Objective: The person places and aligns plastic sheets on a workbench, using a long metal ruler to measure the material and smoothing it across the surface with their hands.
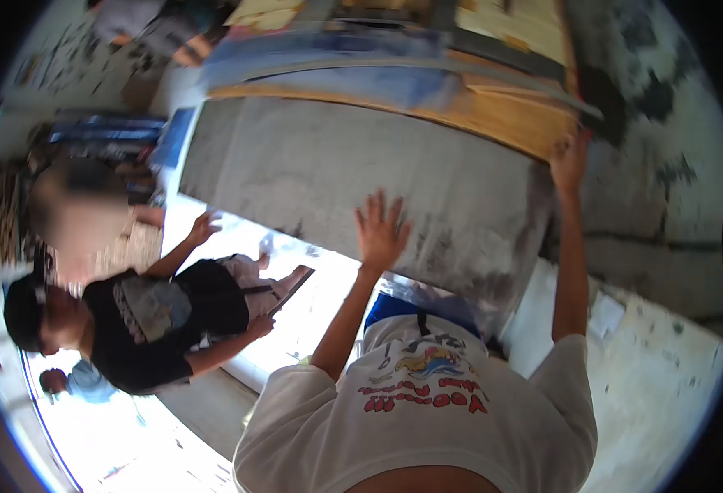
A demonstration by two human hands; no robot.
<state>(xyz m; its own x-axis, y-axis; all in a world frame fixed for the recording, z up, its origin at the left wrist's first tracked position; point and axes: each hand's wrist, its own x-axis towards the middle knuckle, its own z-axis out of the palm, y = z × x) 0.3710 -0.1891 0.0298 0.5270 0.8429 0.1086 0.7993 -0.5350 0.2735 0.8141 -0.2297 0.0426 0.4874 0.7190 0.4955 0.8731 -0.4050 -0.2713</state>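
My left hand (pixel 383 232) lies with its fingers spread on or just over a broad grey surface (pixel 320 172), close to its near edge. At the surface's far right corner, my right hand (pixel 569 162) is closed beside the end of a wooden frame (pixel 522 123). A small red bit shows at its fingertips; what it grips is too small and blurred to make out. A long, slightly bowed grey strip (pixel 361 63) crosses the frame, its right end just beyond my right hand. Blurred blue material (pixel 312 78) lies under the strip.
A person in a black shirt (pixel 147 320) stands at the left, one hand near the surface's left edge. Another person (pixel 143 20) is at the far left top. Pale sheets (pixel 513 29) lie beyond the frame. A stained wall (pixel 649 172) is at the right.
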